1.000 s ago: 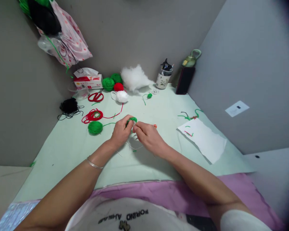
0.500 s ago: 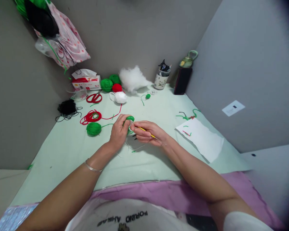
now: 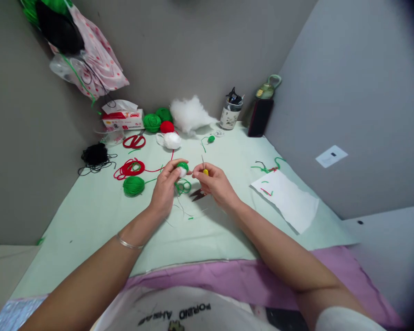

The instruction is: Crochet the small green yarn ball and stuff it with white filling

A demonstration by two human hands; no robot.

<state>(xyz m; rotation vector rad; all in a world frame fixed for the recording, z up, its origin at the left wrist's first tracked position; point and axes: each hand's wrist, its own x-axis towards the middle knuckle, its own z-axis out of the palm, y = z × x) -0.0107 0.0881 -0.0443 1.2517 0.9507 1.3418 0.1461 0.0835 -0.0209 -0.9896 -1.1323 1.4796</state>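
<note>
My left hand [image 3: 164, 188] pinches a small green and white crocheted piece [image 3: 182, 168] just above the pale green table cover [image 3: 100, 207]. My right hand [image 3: 216, 184] is closed on a crochet hook [image 3: 204, 166] with a yellow handle, its metal tip pointing up. The two hands are a short way apart. A loop of green yarn [image 3: 183, 186] hangs between them. A green yarn ball [image 3: 133, 185] lies on the cover just left of my left hand.
Red yarn coil [image 3: 129, 167], black yarn tangle [image 3: 94, 154], red scissors [image 3: 134, 141], tissue box [image 3: 123, 119], more yarn balls [image 3: 158, 122], white stuffing [image 3: 189, 113], a cup of tools [image 3: 229, 113] and a bottle [image 3: 262, 110] sit along the back. White paper [image 3: 286, 197] lies right.
My right hand has drawn back from the crocheted piece and turned the hook upright. The left hand has lifted the piece a little, leaving a yarn loop between the hands.
</note>
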